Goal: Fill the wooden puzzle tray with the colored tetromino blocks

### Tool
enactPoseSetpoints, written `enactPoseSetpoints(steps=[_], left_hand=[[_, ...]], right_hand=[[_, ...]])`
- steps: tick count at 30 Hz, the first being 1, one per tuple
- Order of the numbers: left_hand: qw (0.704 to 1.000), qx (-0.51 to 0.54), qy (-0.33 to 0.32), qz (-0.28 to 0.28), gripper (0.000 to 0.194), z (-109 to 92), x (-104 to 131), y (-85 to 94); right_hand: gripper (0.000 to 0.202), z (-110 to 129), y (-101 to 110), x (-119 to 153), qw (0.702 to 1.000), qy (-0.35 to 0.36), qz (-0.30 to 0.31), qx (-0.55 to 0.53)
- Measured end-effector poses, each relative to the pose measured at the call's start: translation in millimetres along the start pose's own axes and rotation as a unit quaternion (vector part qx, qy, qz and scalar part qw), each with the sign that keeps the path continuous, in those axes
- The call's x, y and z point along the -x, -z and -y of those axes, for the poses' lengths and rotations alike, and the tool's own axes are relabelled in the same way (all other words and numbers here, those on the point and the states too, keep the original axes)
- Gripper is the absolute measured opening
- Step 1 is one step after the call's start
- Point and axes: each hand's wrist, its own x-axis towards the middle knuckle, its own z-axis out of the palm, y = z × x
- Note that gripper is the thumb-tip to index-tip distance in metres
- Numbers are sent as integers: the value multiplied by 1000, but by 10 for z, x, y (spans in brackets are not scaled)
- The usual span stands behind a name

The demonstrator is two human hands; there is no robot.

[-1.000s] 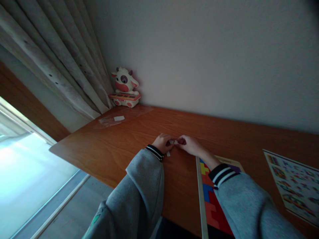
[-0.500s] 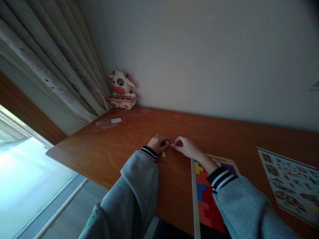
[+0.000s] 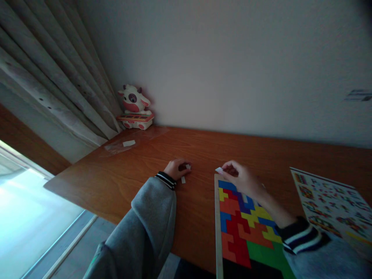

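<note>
My left hand [image 3: 177, 169] rests on the wooden table with its fingers curled, and a small white slip [image 3: 188, 166] shows at its fingertips. A second white slip [image 3: 183, 179] lies on the table just below that hand. Over the top left corner of a wood-framed block puzzle [image 3: 217, 232], my right hand [image 3: 241, 176] pinches another white slip [image 3: 219, 169] between thumb and finger. The puzzle holds red, orange, yellow, blue and green interlocking pieces. My right forearm hides part of its upper right side.
A printed sheet [image 3: 328, 201] with colourful pictures lies to the right. At the far left corner, a cow toy [image 3: 135, 108] with a keyboard stands by the curtain [image 3: 64, 77]. In front of it is clear plastic film [image 3: 113, 148] with a white piece [image 3: 129, 143].
My right hand has moved right, away from my left hand, with a white slip in its fingers. More of the puzzle shows. The view has shifted slightly right.
</note>
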Motion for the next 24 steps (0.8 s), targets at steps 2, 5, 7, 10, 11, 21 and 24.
enactPoseSetpoints(steps=[2, 5, 7, 10, 11, 21, 24], left_hand=[[1000, 18, 6, -4, 29, -9, 8, -3], [998, 42, 25, -25, 28, -8, 27, -14], [997, 55, 38, -42, 31, 1, 52, -13], [995, 69, 49, -51, 33, 2, 139, 28], [995, 72, 50, -53, 33, -6, 183, 53], [992, 109, 55, -6, 37, -141, 531, 213], [996, 62, 59, -12, 33, -135, 509, 189]], right_hand=[[32, -66, 102, 77, 1000, -21, -20, -11], [36, -190, 214, 163, 998, -37, -48, -19], [37, -282, 258, 218, 997, -42, -67, -24], [37, -404, 299, 316, 995, -46, -88, -30], [38, -434, 311, 351, 994, -49, -92, -30], [32, -509, 346, 528, 996, -31, -87, -10], [29, -513, 319, 534, 997, -16, -78, -9]])
